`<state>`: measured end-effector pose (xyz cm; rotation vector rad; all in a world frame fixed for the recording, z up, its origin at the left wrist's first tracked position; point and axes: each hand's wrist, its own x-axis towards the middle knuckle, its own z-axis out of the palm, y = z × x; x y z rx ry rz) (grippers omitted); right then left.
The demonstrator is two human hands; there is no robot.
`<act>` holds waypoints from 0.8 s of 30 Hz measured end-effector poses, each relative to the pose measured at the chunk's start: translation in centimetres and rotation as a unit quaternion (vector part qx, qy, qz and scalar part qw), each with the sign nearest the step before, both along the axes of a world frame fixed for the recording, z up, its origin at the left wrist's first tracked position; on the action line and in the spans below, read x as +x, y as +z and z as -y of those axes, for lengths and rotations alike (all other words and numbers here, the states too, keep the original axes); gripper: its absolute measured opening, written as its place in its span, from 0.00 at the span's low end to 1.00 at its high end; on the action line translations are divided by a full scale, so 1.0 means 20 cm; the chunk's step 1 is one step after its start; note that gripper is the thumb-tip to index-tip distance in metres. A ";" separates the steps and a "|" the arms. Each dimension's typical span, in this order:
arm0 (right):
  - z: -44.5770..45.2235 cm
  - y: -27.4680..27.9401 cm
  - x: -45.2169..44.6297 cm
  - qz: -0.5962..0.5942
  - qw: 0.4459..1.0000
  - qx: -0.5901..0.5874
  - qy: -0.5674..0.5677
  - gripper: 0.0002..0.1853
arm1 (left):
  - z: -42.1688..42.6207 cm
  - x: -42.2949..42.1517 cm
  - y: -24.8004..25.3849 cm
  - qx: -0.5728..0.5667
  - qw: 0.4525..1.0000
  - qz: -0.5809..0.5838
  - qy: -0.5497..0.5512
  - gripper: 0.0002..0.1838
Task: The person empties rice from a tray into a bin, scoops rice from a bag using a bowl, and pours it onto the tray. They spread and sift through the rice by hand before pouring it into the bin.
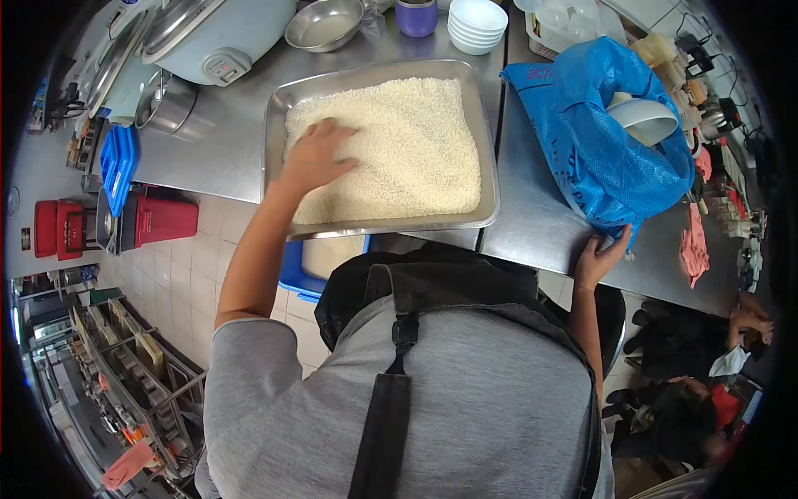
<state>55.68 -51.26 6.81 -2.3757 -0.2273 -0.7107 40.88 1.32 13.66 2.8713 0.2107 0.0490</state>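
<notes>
A large steel tray (488, 179) on the counter holds a broad bed of pale rice grains (407, 141). My left hand (320, 156) lies palm down on the left part of the grains, its fingers spread. To the right, a blue woven plastic sack (573, 125) stands with its top folded down, and a white bowl (644, 121) shows in its mouth. My right hand (602, 259) is at the counter's front edge, with thumb and fingers around the sack's lower corner; part of its grip is hidden.
A big rice cooker (212, 41), steel pot (166, 104), steel bowl (324, 23), purple container (416, 17) and stacked white bowls (477, 25) line the back. Under the counter sits a blue bin (302, 283). Other people (682, 349) are at lower right.
</notes>
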 end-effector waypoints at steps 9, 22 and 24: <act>0.00 0.00 0.00 -0.001 1.000 0.000 0.002 0.40 | 0.32 -0.15 0.12 -0.044 0.993 -0.106 0.027 0.36; 0.01 -0.01 0.00 0.002 1.000 -0.015 0.007 0.40 | 0.10 0.27 -0.08 0.018 0.997 0.071 0.032 0.21; 0.01 -0.01 0.00 0.001 1.000 -0.006 0.008 0.41 | 0.00 0.16 -0.07 0.031 0.997 0.014 0.071 0.16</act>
